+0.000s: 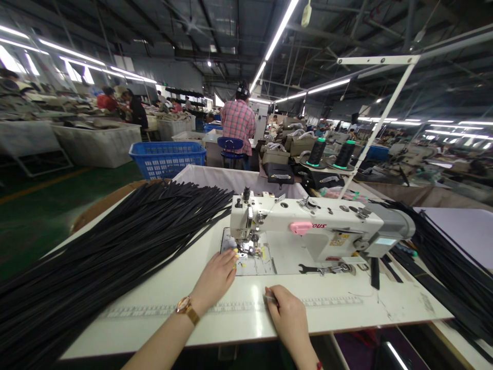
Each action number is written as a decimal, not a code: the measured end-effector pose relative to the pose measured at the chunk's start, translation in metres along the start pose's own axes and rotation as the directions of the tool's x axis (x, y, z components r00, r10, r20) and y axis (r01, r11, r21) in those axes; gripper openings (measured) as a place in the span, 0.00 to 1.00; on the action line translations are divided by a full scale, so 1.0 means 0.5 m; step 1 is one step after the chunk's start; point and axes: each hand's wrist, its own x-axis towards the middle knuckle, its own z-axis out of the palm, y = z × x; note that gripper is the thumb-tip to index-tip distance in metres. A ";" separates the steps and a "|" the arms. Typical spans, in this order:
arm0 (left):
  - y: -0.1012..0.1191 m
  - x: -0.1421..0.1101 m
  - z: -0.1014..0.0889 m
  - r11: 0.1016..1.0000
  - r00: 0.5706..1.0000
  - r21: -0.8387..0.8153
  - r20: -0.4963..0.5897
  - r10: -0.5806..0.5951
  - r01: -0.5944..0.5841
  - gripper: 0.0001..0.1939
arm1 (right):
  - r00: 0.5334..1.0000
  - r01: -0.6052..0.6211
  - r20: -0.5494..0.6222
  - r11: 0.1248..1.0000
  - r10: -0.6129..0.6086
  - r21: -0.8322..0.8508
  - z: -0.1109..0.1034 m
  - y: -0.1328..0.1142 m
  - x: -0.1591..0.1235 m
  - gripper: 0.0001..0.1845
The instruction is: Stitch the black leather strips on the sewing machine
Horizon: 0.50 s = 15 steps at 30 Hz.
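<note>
My left hand (216, 277) lies on the table with its fingers stretched out, fingertips at the needle plate (252, 266) beside the presser foot of the white sewing machine (281, 216). A watch (187, 309) is on that wrist. My right hand (288, 312) is closed over the table's front part, to the right of the left hand. A small, dark, shiny bit shows between its thumb and fingers; its kind cannot be made out. Between the hands runs a printed ruler strip (239, 307). No workpiece shows under the left fingers.
Long black straps (115, 231) are heaped on the table's left, with more black straps (442, 262) at right. A wrench (314, 269) lies by the machine base. Two black thread cones (317, 152) stand behind. A blue basket (167, 156) and a seated co-worker (238, 121) are farther back.
</note>
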 end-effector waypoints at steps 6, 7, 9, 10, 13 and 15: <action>-0.002 -0.001 0.003 1.000 1.000 0.007 0.005 -0.003 0.003 0.20 | 1.000 0.002 -0.006 1.000 -0.002 0.003 0.003 0.000 -0.002 0.13; -0.003 -0.001 0.004 1.000 1.000 0.003 0.003 -0.003 0.003 0.20 | 1.000 0.001 -0.002 1.000 -0.001 0.004 0.003 0.000 -0.001 0.13; -0.003 -0.001 0.005 1.000 1.000 -0.005 -0.008 0.002 -0.002 0.20 | 1.000 -0.009 0.008 1.000 0.009 0.009 0.003 0.000 -0.001 0.12; -0.003 -0.001 0.005 1.000 1.000 -0.008 -0.014 0.004 -0.004 0.19 | 1.000 -0.014 0.014 1.000 0.013 0.011 0.002 0.000 -0.001 0.12; 0.000 -0.002 0.003 1.000 1.000 -0.006 -0.030 0.002 -0.002 0.19 | 0.999 -0.023 0.028 1.000 0.022 0.010 -0.001 -0.002 0.000 0.11; 0.003 -0.001 -0.003 1.000 0.999 0.004 -0.050 -0.017 0.018 0.20 | 0.999 -0.026 0.037 1.000 0.026 0.013 -0.001 -0.002 0.000 0.11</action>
